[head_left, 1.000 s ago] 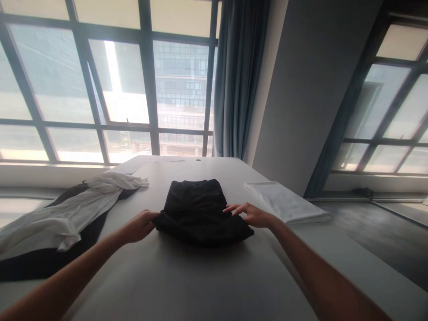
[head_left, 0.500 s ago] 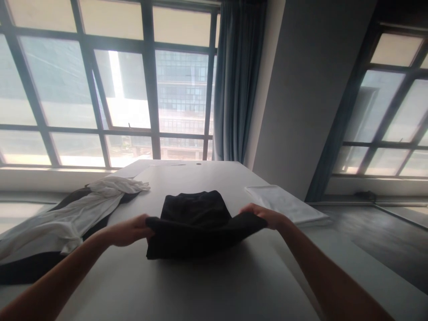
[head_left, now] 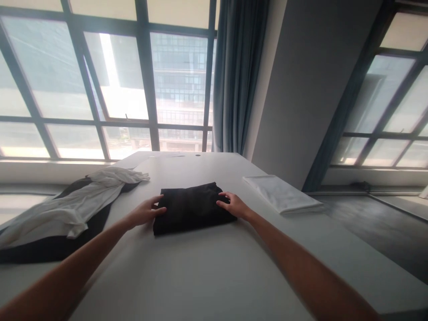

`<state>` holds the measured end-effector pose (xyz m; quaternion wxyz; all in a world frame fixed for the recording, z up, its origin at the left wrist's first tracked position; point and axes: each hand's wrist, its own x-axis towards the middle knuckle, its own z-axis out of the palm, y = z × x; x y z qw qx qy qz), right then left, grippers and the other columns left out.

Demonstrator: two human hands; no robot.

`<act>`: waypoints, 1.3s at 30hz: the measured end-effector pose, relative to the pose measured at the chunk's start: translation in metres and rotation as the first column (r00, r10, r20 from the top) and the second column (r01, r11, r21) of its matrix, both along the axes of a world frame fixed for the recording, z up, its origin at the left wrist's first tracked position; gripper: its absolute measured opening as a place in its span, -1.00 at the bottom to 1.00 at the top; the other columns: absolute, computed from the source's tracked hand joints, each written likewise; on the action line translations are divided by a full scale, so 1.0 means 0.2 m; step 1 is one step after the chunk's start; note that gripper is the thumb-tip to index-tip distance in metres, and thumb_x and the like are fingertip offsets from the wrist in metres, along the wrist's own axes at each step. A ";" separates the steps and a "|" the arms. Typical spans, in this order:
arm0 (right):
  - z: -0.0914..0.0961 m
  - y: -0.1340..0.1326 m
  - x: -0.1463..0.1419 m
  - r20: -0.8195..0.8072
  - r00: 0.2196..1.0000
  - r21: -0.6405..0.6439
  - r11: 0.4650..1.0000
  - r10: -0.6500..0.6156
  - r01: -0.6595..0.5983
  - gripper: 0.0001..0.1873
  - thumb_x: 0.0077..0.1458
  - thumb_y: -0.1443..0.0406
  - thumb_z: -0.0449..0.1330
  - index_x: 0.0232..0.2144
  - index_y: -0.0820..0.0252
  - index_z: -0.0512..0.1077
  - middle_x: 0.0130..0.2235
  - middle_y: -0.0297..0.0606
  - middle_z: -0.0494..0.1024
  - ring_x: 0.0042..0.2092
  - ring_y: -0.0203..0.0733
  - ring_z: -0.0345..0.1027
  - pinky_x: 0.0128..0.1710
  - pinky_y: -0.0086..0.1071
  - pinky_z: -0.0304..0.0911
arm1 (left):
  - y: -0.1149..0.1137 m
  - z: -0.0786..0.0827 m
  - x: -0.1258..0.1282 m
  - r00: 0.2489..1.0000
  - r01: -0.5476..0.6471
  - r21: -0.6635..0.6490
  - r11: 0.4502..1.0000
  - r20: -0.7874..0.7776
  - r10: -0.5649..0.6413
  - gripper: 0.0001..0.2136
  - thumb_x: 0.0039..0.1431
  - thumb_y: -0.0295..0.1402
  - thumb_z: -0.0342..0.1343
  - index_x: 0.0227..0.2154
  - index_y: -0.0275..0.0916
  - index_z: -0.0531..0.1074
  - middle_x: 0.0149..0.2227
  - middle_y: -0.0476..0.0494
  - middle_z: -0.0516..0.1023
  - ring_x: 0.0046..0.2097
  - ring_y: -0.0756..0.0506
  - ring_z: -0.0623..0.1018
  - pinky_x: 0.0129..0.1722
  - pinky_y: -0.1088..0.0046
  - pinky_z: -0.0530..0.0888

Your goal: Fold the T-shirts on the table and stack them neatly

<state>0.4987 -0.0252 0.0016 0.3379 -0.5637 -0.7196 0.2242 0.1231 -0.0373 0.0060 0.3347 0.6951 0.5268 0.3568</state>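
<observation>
A: Where is the folded black fabric garment point(head_left: 190, 208)?

B: In the middle of the smooth white desk point(head_left: 187, 276), lying flat in a compact, roughly rectangular bundle. Its near edge runs a little aslant, with the left end closer to the person.

A: And the hands?

B: One at each side of it. The bare left hand point(head_left: 144, 212) is at the left edge, thumb over the top and the other fingers near the far left corner. The bare right hand point(head_left: 236, 207) is at the right end, thumb and forefinger parted around the upper right corner.

A: Are the fingers grasping it?

B: Both sets touch the cloth, loosely curved rather than clenched. Whether they pinch it or only rest there, I cannot tell.

A: What lies around it?

B: To the right, well apart, a flat, neatly folded white cloth point(head_left: 283, 194). To the left, a loose, crumpled white garment point(head_left: 80, 205) is spread over a dark cloth point(head_left: 47, 253).

A: Beyond the desk?

B: A large dark-framed window point(head_left: 143, 84), one pane tilted out, with a long blue-grey curtain point(head_left: 232, 84) beside it.
</observation>
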 end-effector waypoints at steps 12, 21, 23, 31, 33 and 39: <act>0.09 -0.09 -0.05 0.329 0.943 0.113 0.994 -0.037 0.000 -0.49 0.10 0.29 0.16 0.11 0.28 0.42 0.11 -0.05 0.48 0.15 -0.02 0.33 0.21 -0.21 0.16 | 0.00 -0.02 0.06 0.945 -0.023 0.249 0.968 -0.311 0.102 -0.30 0.01 -0.09 0.07 0.21 -0.35 0.31 0.20 -0.38 0.40 -0.21 -0.23 0.58 -0.06 0.11 0.51; 0.08 -0.21 -0.24 0.551 0.834 0.329 0.927 -0.035 -0.178 -0.50 0.27 0.22 -0.01 0.20 0.22 0.33 0.29 -0.07 0.26 0.30 -0.01 0.08 0.28 -0.10 -0.04 | -0.18 0.04 0.29 0.823 0.247 0.453 0.856 -0.564 0.061 -0.46 0.35 -0.01 -0.24 0.19 -0.18 0.34 0.32 -0.16 0.25 0.32 -0.22 0.25 0.29 0.10 0.20; 0.06 -0.20 -0.29 0.572 0.813 0.253 0.920 0.107 -0.298 -0.47 0.30 0.14 -0.04 0.25 0.14 0.27 0.33 -0.16 0.19 0.36 -0.07 -0.04 0.33 -0.10 -0.17 | -0.21 0.01 0.36 0.759 0.353 0.329 0.876 -0.649 -0.062 -0.46 0.37 -0.01 -0.28 0.26 -0.14 0.26 0.35 -0.10 0.15 0.37 -0.19 0.14 0.32 0.09 0.11; 0.04 -0.16 -0.25 0.579 0.789 -0.141 0.978 0.207 -0.153 -0.24 0.28 -0.13 -0.20 0.37 0.10 0.03 0.41 -0.26 -0.10 0.41 0.01 -0.27 0.35 -0.03 -0.29 | -0.12 -0.07 0.26 0.639 0.202 0.090 0.975 -0.767 -0.061 -0.35 0.31 0.13 -0.34 0.35 -0.05 0.05 0.41 -0.10 -0.10 0.41 -0.23 -0.07 0.33 0.08 -0.02; 0.07 -0.13 -0.29 0.592 0.789 -0.145 0.985 0.164 -0.096 -0.27 0.29 -0.09 -0.21 0.34 0.15 0.10 0.40 -0.20 -0.02 0.40 0.03 -0.19 0.34 -0.01 -0.25 | -0.08 -0.05 0.29 0.624 0.149 0.123 0.981 -0.782 0.003 -0.33 0.32 0.11 -0.37 0.34 -0.14 0.09 0.41 -0.18 -0.07 0.41 -0.26 -0.06 0.32 0.05 -0.03; 0.09 0.10 -0.44 0.623 0.773 0.005 0.988 0.118 -0.155 -0.31 0.31 0.00 -0.17 0.36 0.22 0.04 0.40 -0.20 -0.05 0.42 -0.12 -0.29 0.36 -0.09 -0.43 | 0.16 -0.01 0.48 0.631 0.136 0.201 0.970 -0.772 0.071 -0.34 0.35 0.03 -0.37 0.33 -0.30 0.10 0.41 -0.23 -0.07 0.41 -0.22 -0.07 0.33 0.10 -0.06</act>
